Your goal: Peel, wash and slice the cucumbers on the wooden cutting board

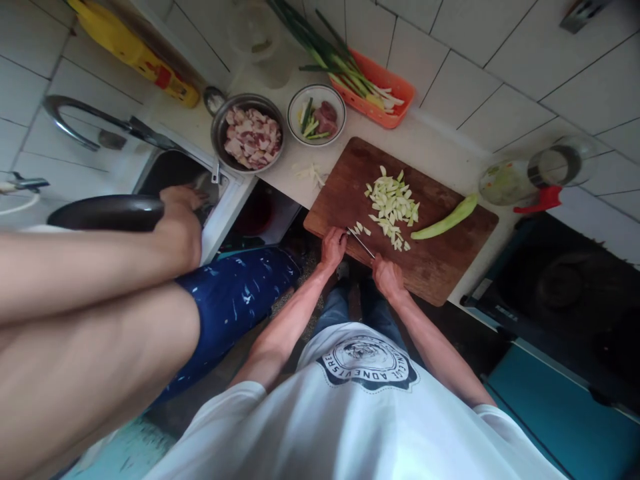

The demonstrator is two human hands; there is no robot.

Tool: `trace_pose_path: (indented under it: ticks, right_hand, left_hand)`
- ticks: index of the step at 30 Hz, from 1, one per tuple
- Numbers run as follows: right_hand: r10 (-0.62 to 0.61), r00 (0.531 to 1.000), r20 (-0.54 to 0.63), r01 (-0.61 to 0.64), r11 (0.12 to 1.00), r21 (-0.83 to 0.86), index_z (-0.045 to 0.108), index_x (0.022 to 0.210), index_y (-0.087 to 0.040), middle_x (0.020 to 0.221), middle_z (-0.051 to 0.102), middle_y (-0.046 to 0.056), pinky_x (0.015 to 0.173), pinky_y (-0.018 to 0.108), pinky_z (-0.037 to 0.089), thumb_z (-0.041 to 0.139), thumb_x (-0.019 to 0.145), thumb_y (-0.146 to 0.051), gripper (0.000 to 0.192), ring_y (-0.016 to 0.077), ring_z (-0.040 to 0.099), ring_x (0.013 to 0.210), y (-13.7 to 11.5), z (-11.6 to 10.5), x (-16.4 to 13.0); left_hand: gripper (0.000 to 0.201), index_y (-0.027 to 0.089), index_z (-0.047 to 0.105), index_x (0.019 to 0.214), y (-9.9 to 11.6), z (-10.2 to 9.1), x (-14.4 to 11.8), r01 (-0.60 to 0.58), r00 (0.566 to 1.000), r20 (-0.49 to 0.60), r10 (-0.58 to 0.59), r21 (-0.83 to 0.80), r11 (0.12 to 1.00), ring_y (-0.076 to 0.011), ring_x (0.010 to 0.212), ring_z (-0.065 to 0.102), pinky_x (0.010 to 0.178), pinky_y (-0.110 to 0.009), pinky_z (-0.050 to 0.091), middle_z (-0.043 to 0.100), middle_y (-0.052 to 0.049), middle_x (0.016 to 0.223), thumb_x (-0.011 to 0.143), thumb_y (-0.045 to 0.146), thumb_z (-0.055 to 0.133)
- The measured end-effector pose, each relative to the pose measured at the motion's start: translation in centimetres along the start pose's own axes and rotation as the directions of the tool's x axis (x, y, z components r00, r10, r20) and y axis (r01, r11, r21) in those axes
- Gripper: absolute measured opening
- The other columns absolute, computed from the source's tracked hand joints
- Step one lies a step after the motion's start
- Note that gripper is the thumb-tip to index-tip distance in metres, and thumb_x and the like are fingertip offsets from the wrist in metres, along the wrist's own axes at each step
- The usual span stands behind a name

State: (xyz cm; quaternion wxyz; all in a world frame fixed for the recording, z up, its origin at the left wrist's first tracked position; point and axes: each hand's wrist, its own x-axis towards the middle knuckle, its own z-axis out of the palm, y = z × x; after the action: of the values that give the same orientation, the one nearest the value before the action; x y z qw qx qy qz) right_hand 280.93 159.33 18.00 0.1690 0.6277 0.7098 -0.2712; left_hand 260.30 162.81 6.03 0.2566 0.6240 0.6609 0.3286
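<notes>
My right hand (pixel 389 277) is wrapped around the handle of a knife (pixel 361 243), its thin blade reaching left over the front edge of a brown wooden cutting board (pixel 450 267). Beside the blade tip, my left hand (pixel 334 248) is closed with curled fingers at the board's edge; whatever it holds is hidden. Several small pale slices (pixel 361 229) lie next to the blade. Behind them is a heap of chopped pale green vegetable (pixel 393 200). A whole long light green pepper (pixel 445 217) rests to the right of the heap.
Left of the board stand a metal pot of cut raw meat (pixel 253 137) and a bowl (pixel 317 115) with meat and scallion. An orange basket (pixel 373 90) holds scallions. A black stove (pixel 560 287) is right. At the sink, another person's hand (pixel 183 200) is beside a dark pan (pixel 107 212).
</notes>
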Motion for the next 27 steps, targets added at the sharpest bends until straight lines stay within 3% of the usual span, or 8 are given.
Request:
trace_pose_path:
  ticks: [6, 12, 16, 20, 23, 25, 27]
  right_hand:
    - [-0.009, 1.000, 0.024, 0.007, 0.997, 0.073, 0.068, 0.132, -0.016, 0.107, 0.081, 0.016, 0.089, 0.033, 0.055, 0.033, 0.119, -0.041, 0.044, 0.0276, 0.079, 0.101, 2.7, -0.8, 1.8]
    - [0.046, 0.987, -0.153, -0.010, 0.974, 0.227, 0.072, 0.128, -0.018, 0.107, 0.081, 0.014, 0.084, 0.031, 0.050, 0.037, 0.117, -0.041, 0.043, 0.0262, 0.077, 0.097, 9.4, -3.5, 3.5]
    - [0.145, 0.946, -0.291, -0.020, 0.919, 0.394, 0.072, 0.126, -0.016, 0.106, 0.081, 0.014, 0.085, 0.031, 0.049, 0.035, 0.116, -0.042, 0.046, 0.0270, 0.075, 0.098, 13.6, -3.8, 2.1]
    - [0.318, 0.887, -0.336, -0.080, 0.821, 0.565, 0.072, 0.122, -0.014, 0.101, 0.079, 0.015, 0.085, 0.033, 0.050, 0.032, 0.113, -0.048, 0.053, 0.0284, 0.073, 0.094, 16.7, -1.8, -1.0]
    - [0.417, 0.845, -0.335, -0.109, 0.747, 0.656, 0.071, 0.116, -0.014, 0.095, 0.078, 0.013, 0.081, 0.034, 0.051, 0.030, 0.112, -0.053, 0.057, 0.0276, 0.070, 0.088, 18.2, 0.7, -3.6]
    - [0.456, 0.833, -0.315, -0.131, 0.714, 0.687, 0.071, 0.111, -0.015, 0.092, 0.077, 0.013, 0.079, 0.034, 0.051, 0.028, 0.111, -0.056, 0.060, 0.0273, 0.070, 0.086, 18.8, 2.4, -5.0]
    - [0.466, 0.840, -0.278, -0.158, 0.700, 0.696, 0.071, 0.109, -0.015, 0.090, 0.076, 0.012, 0.077, 0.034, 0.050, 0.028, 0.112, -0.057, 0.060, 0.0273, 0.070, 0.084, 19.2, 4.0, -6.3]
  left_hand:
    - [0.012, 0.021, 0.072, 0.101, 0.8, 1.2, 1.2, 0.036, 0.999, -0.012, -0.035, 0.005, 0.999, -0.0253, 0.097, 0.068, 0.095, -0.043, 0.057, 0.070, -0.011, 0.104, 0.100, 0.018, 0.060]
    - [0.013, 0.022, 0.072, 0.106, 4.9, 5.6, 6.3, -0.006, 0.999, -0.051, 0.004, -0.045, 0.999, -0.0230, 0.090, 0.068, 0.088, -0.041, 0.059, 0.071, -0.009, 0.098, 0.104, 0.025, 0.060]
    - [0.029, 0.021, 0.066, 0.132, 7.6, 7.2, 5.9, 0.019, 0.998, -0.059, -0.023, -0.070, 0.997, -0.0246, 0.098, 0.072, 0.093, -0.044, 0.061, 0.069, -0.015, 0.124, 0.105, 0.029, 0.062]
    - [0.055, 0.019, 0.051, 0.150, 9.6, 8.5, 2.3, 0.193, 0.981, 0.010, -0.192, -0.074, 0.978, -0.0343, 0.122, 0.070, 0.102, -0.052, 0.060, 0.060, -0.023, 0.141, 0.101, 0.034, 0.071]
    - [0.069, 0.015, 0.046, 0.154, 11.2, 10.8, 1.3, 0.189, 0.981, -0.015, -0.192, -0.127, 0.974, -0.0382, 0.132, 0.066, 0.109, -0.058, 0.057, 0.061, -0.027, 0.143, 0.096, 0.031, 0.079]
    - [0.065, 0.012, 0.048, 0.152, 12.3, 12.3, 2.0, 0.185, 0.982, -0.012, -0.187, -0.086, 0.979, -0.0393, 0.134, 0.065, 0.113, -0.062, 0.055, 0.064, -0.029, 0.140, 0.097, 0.027, 0.078]
    - [0.053, 0.011, 0.053, 0.149, 13.1, 13.1, 3.1, 0.148, 0.987, 0.070, -0.145, -0.048, 0.988, -0.0396, 0.131, 0.068, 0.112, -0.064, 0.055, 0.067, -0.029, 0.135, 0.101, 0.025, 0.071]
